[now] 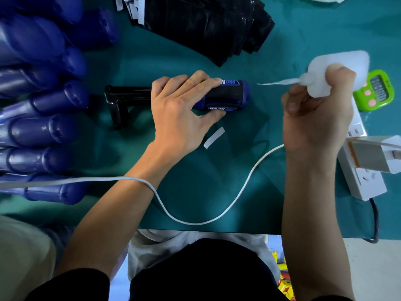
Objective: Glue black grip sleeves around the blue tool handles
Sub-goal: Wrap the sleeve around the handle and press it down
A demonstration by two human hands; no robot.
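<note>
Table [195, 192]: blue handles [41, 129] left (piled), black sleeves [206, 25] far, white strip [214, 137] centre, cable [195, 223] near, power strip [364, 183], timer [377, 92] right.

The blue tool handle [244, 92] lies sideways, black grip sleeve [221, 95] wrapped around it.

At the right edge of the frame we see a lime-green plastic digital timer [375, 92] with pink buttons, and below it a white plastic power strip [364, 183] carrying a white plug-in adapter [368, 155]; a thin white cable [195, 222] loops across the teal tabletop [195, 181] towards the left edge
</note>
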